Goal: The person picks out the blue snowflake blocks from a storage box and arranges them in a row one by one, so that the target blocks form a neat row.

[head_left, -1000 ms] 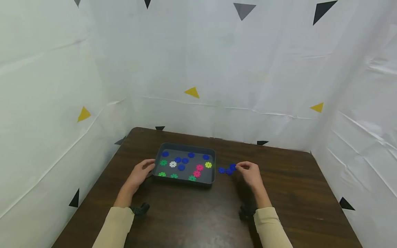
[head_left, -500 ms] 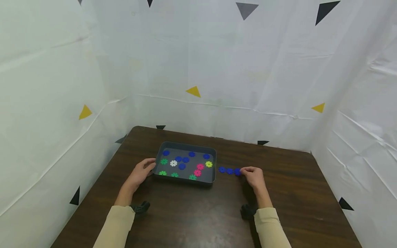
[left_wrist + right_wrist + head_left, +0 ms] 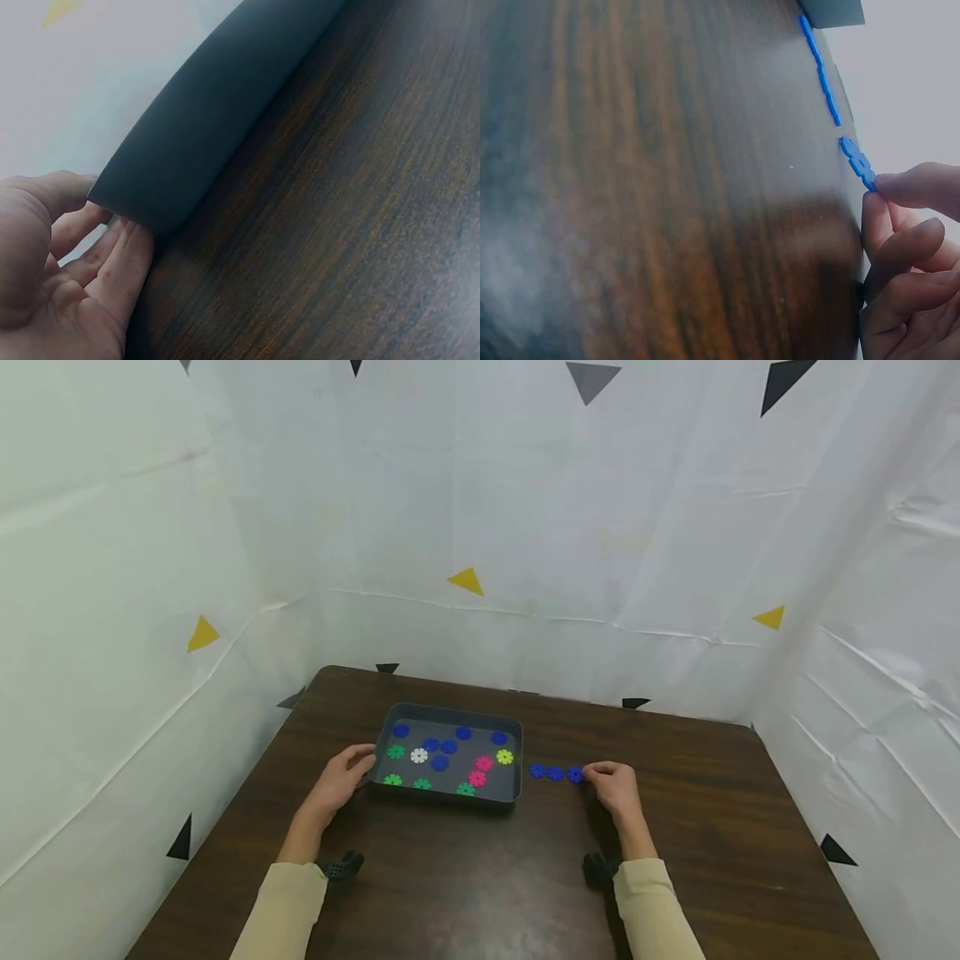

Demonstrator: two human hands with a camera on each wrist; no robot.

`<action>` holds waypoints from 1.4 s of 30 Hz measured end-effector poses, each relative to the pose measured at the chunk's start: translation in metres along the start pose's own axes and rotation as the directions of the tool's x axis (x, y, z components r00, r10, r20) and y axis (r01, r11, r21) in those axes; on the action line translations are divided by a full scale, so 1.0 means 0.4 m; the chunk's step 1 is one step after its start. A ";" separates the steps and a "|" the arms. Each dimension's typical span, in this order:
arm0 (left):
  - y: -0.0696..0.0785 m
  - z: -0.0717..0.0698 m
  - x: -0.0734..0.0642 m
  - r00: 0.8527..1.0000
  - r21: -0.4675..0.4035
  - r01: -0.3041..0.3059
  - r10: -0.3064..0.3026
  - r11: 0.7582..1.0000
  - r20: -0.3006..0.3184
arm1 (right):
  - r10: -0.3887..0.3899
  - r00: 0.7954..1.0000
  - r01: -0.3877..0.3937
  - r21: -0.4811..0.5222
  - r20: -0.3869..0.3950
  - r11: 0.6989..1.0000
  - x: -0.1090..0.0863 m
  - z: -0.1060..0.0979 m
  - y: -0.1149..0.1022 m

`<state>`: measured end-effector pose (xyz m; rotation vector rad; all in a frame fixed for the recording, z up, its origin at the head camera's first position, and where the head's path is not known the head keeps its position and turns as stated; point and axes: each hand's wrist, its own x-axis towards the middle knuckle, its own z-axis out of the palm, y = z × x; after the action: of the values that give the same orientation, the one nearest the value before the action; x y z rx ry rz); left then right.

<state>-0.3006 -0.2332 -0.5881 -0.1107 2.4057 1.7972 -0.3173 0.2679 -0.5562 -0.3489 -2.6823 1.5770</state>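
In the head view, a dark grey tray (image 3: 450, 713) holds several flower-shaped plastic discs in blue, green, pink, white and yellow. My left hand (image 3: 340, 779) grips its left side; in the left wrist view, the thumb (image 3: 66, 189) is at the rim and the other fingers lie against the outer wall. Right of the tray, two blue discs (image 3: 537, 771) lie on the table in a line with a third blue disc (image 3: 574, 775). My right hand (image 3: 615, 787) pinches this third disc between thumb and forefinger, tilted slightly in the right wrist view (image 3: 859, 163).
The brown wooden table (image 3: 465, 877) stretches in front of and right of the tray. White sheeting (image 3: 540, 510) with black, grey and yellow triangles stands behind the table and at both sides. Each wrist wears a black device (image 3: 341, 866).
My right hand has lowered the third blue disc and shifted it slightly right and nearer, from close over the middle disc into line with the other two. The left hand has stayed at the tray.
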 end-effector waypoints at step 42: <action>0.000 0.006 -0.008 1.000 -0.006 -0.020 0.020 1.000 -0.008 | -0.243 0.969 0.245 -0.054 0.043 0.968 -0.025 0.111 -0.125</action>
<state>-0.2974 -0.2308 -0.5881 -0.0949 2.4154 1.8158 -0.3221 0.2042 -0.5340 0.0119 -2.6774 1.4497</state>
